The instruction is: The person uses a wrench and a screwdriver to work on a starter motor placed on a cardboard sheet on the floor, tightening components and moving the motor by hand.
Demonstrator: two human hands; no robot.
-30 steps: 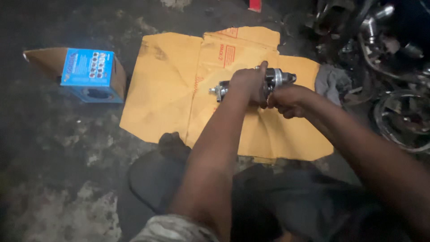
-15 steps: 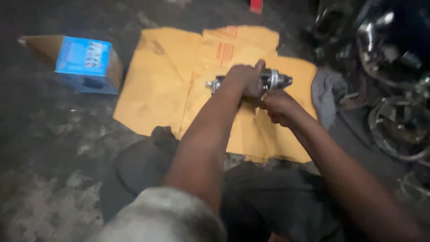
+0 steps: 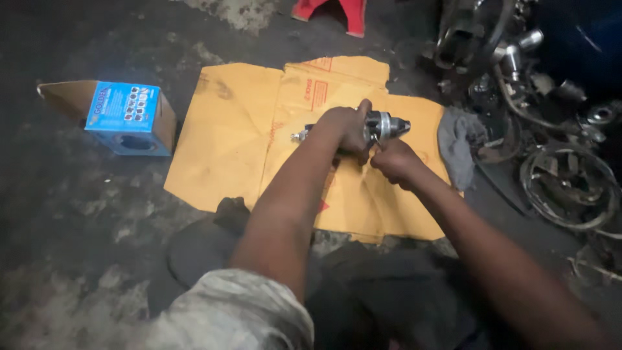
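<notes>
Nearest the camera, a pale, worn sleeve (image 3: 240,308) is being seen at the bottom edge, with both bare forearms being stretched forward over dark clothing and a dark flat sandal-like shape (image 3: 194,249) lying on the grimy concrete floor (image 3: 78,227). A small cylindrical metal motor part with a shiny silver end (image 3: 382,125) is being held just above a flattened sheet of yellow-brown cardboard (image 3: 227,142) that is spread on the floor. The part is being clasped from above by the left hand (image 3: 346,126), whose grip is being wrapped closed around the dark middle of the body, the thumb being raised at the top. Just beside and below it, the right hand (image 3: 395,161) is being kept closed, its grip being pinched at the underside of the part near the silver end; what lies between those fingertips cannot be told. A crumpled grey rag (image 3: 460,146) is lying at the right edge of the cardboard. To the left, well apart from the hands, an open blue and brown cardboard box (image 3: 123,116) is lying on its side. Farther off, a heap of dark metal rings, tubes and scrap parts (image 3: 557,129) is being seen at the right, and a red object (image 3: 337,10) is being cut off by the top edge.
</notes>
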